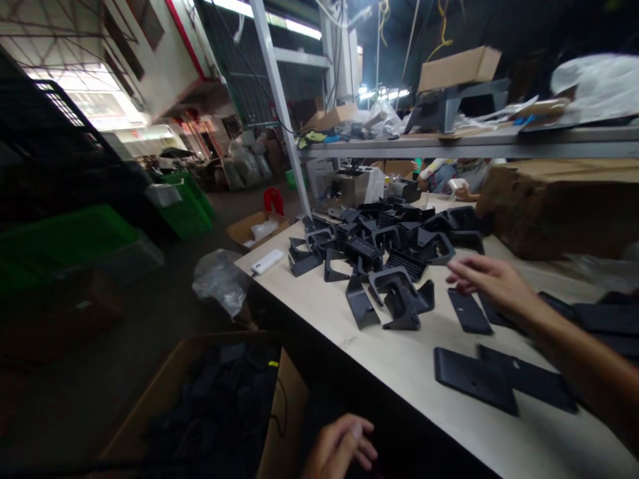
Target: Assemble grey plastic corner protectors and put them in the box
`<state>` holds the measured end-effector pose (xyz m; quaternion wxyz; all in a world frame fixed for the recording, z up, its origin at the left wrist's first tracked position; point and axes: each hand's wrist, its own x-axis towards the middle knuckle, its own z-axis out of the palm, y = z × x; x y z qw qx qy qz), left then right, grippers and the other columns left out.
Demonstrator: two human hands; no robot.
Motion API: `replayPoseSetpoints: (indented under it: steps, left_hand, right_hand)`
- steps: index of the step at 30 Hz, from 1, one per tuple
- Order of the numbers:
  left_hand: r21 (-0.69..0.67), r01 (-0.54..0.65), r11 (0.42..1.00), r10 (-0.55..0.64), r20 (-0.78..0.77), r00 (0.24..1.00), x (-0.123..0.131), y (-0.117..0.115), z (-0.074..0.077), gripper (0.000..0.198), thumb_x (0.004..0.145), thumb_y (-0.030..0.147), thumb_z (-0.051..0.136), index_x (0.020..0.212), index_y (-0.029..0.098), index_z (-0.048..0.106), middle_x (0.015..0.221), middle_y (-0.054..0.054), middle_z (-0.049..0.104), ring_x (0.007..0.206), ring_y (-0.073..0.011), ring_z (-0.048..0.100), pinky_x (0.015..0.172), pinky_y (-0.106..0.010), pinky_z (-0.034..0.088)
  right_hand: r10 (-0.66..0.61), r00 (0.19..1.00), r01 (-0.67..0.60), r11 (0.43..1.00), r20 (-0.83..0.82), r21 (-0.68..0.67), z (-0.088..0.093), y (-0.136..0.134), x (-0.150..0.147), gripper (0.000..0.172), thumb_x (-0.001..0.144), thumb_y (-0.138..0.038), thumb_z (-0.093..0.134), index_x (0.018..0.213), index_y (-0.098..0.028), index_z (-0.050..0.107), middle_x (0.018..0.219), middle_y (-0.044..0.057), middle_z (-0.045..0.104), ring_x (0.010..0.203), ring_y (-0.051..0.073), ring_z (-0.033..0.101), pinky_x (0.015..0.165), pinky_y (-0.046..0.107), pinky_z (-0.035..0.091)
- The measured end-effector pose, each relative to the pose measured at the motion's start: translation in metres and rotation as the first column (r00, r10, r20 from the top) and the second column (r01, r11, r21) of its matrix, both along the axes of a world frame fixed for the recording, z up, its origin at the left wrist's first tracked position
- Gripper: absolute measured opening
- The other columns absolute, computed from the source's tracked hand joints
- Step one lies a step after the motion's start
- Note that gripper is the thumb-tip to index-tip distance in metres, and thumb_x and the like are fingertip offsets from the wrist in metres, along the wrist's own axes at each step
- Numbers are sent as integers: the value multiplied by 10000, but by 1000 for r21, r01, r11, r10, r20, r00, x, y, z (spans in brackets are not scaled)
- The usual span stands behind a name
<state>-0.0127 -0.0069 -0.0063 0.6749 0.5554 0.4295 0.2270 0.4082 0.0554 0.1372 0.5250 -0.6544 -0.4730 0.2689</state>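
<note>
Workshop floor in dim light, green crates (74, 243) off to the left, and a pale bench (319, 299) running under a metal shelf (449, 141); we logged the bench as the main surface. On it we noted a heap of dark plastic brackets (363, 253), with one loose bracket (407, 303) nearer the front edge and a white device (268, 262) at the far left corner. We put the flat black panel (470, 313) just below the fingers of the right hand (486, 279), lying flat on the bench; we couldn't tell whether they touched. Two more panels (474, 379) lay closer to us, one partly over or against the other. We saw no object in that hand, its fingers loosely bent. Our left hand (339, 447) was well apart from it, low beside the bench, near a carton (289, 392) of dark parts (224, 392), fingers half curled and nothing visible in them. We judged the panel light, stiff and thin, probably smooth enough to slide, so best taken by its two long edges. Brackets looked rigid too, likely prone to snagging on each other, and we rated their frame bars the handiest hold, thin corners the likeliest to chip.
</note>
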Motion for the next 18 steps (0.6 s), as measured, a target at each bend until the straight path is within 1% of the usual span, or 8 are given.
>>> replayPoseSetpoints:
  steps: [2,5,6,9,11,12,13,18]
  left_hand:
    - [30,-47,998,48,-39,998,1,3,7,740,876,832,519,1151,180,737,966,-127,780,874,-272,736,888,-400,531]
    - [53,-103,993,104,-23,994,-1,18,8,716,911,790,501,1191,167,713,1008,-130,783,855,-261,745,877,-396,522]
    - [48,-131,990,131,-5,991,-3,28,8,706,921,774,495,1213,165,701,1029,-133,786,848,-260,751,858,-391,522]
    - [43,-296,954,294,46,955,-6,71,11,709,917,749,504,1267,152,661,1066,-156,794,823,-264,769,808,-380,533]
    - [85,-447,890,440,86,894,-6,109,14,742,885,752,535,1261,123,651,1060,-184,792,802,-271,774,795,-388,554]
    - [125,-528,840,519,97,849,-5,130,15,760,867,759,547,1235,103,653,1038,-201,790,774,-275,772,766,-391,564]
    - [158,-574,803,563,110,819,-3,151,17,760,867,754,547,1240,99,642,1063,-210,782,779,-267,771,764,-384,570]
    - [281,-683,674,687,101,720,4,253,17,641,971,655,517,1319,122,586,1221,-214,717,862,-229,767,782,-356,593]
  right_hand:
    - [132,987,-129,991,97,-30,-38,-19,-34,537,853,-702,727,1013,-192,774,883,107,783,708,243,727,639,358,612]
    - [190,948,-193,981,256,-17,-90,-50,-85,426,938,-623,660,1039,-231,795,995,98,801,897,278,765,804,378,634]
    - [229,926,-231,972,300,-29,-106,-59,-100,384,969,-585,634,1060,-250,798,1051,93,804,958,280,768,858,380,628]
    - [327,881,-341,940,343,-22,-147,-82,-135,328,988,-521,625,1091,-268,806,1065,88,814,958,276,785,876,361,633]
    - [336,883,-356,935,328,0,-166,-90,-147,313,983,-516,631,1058,-273,814,1028,87,817,927,277,790,848,349,643]
    - [323,893,-344,939,313,13,-173,-92,-150,310,981,-519,631,1029,-278,819,1013,85,817,917,279,791,834,343,647]
    - [303,906,-325,946,294,26,-178,-94,-151,308,979,-523,630,998,-283,823,1002,82,817,909,278,791,822,336,650]
    - [148,972,-163,984,180,74,-193,-92,-146,329,933,-570,660,919,-293,836,970,63,823,881,280,799,770,288,663]
